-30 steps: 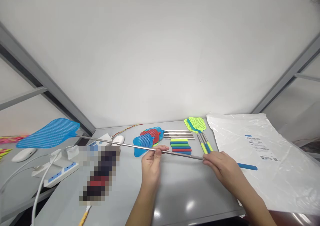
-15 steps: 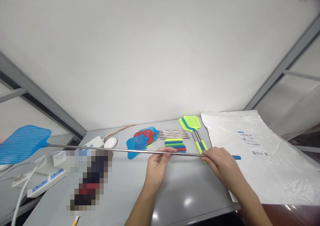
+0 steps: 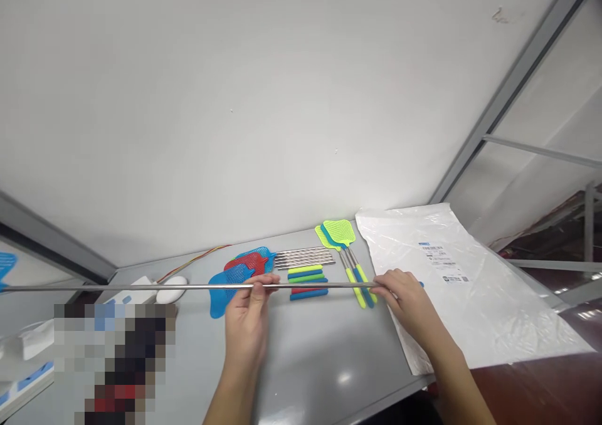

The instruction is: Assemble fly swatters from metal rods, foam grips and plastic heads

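A blue fly swatter with a long thin metal rod [image 3: 188, 287] is held level above the table, its blue mesh head [image 3: 7, 267] cut off by the left edge of the view. My left hand [image 3: 249, 312] pinches the middle of the rod between thumb and fingers. Toward its other end, my right hand [image 3: 404, 296] is closed around the swatter, and a bit of blue grip [image 3: 422, 284] shows past the knuckles. Under the rod lie yellow-green and blue swatters [image 3: 339, 232] and several loose coloured grips [image 3: 308, 294].
Red and blue swatter heads [image 3: 219, 296] lie beside a row of metal rods [image 3: 305, 257]. A white plastic bag [image 3: 475, 312] with a printed label covers the table's right side. At left are a white round object [image 3: 171, 292], power strips [image 3: 28, 378] and a pixelated patch.
My left hand has moved left along the rod, so the hands are farther apart. The blue head has shifted left, mostly out of view. The camera has turned to the right.
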The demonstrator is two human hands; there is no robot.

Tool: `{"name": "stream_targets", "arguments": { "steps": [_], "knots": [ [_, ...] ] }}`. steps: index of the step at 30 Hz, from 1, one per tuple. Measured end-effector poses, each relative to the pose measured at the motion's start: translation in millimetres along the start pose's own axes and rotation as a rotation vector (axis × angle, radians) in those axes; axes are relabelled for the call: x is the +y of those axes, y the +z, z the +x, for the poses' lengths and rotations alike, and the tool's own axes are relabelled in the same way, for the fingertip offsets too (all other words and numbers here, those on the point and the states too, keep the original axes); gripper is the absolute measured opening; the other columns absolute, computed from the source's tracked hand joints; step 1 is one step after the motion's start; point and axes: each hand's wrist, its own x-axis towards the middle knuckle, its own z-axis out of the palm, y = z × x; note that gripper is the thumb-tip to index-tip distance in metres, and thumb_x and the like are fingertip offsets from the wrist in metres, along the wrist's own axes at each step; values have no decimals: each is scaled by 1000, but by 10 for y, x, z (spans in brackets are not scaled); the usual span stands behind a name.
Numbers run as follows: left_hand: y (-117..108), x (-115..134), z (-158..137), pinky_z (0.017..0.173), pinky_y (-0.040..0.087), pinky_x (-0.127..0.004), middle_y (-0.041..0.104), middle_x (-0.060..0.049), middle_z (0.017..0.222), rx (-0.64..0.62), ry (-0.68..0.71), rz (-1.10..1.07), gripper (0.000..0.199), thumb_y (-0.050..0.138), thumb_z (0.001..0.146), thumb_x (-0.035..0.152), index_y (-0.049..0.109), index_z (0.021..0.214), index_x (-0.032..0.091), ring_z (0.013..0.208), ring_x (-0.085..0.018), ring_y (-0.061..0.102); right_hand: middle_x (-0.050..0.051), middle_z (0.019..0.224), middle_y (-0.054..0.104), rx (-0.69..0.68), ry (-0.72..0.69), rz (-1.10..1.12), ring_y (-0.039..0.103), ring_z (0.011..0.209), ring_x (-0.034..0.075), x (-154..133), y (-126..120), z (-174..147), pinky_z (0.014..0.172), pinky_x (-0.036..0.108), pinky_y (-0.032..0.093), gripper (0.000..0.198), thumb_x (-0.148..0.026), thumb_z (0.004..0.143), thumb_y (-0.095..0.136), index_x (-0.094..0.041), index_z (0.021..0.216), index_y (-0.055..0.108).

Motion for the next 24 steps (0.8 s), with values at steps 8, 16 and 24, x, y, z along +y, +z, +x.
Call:
{"name": "stream_targets", "arguments": {
  "steps": [8, 16, 24],
  "knots": [
    [-274, 146, 176, 87, 50, -33, 66, -4, 92, 114, 14, -74, 27, 64, 84, 45, 68, 84, 18, 89, -16, 62, 4, 82, 63, 122, 105, 10, 55, 78, 20, 294, 114, -233, 71, 34, 41, 22, -37, 96, 45, -21, 93, 61],
    [-634, 327, 471, 80, 53, -32, 66, -3, 90, 201, 26, -112, 25, 63, 84, 43, 67, 84, 18, 86, -16, 61, 7, 103, 59, 323, 216, 90, 53, 100, 25, 402, 243, -306, 88, 44, 44, 18, -35, 93, 51, -25, 101, 64],
    [-609, 211, 320, 81, 53, -35, 66, -4, 90, 156, 31, -36, 29, 62, 85, 46, 67, 88, 17, 87, -18, 62, 7, 106, 60, 314, 391, 265, 57, 95, 23, 432, 245, -306, 78, 38, 50, 25, -41, 90, 52, -24, 103, 65]
  ]
}}
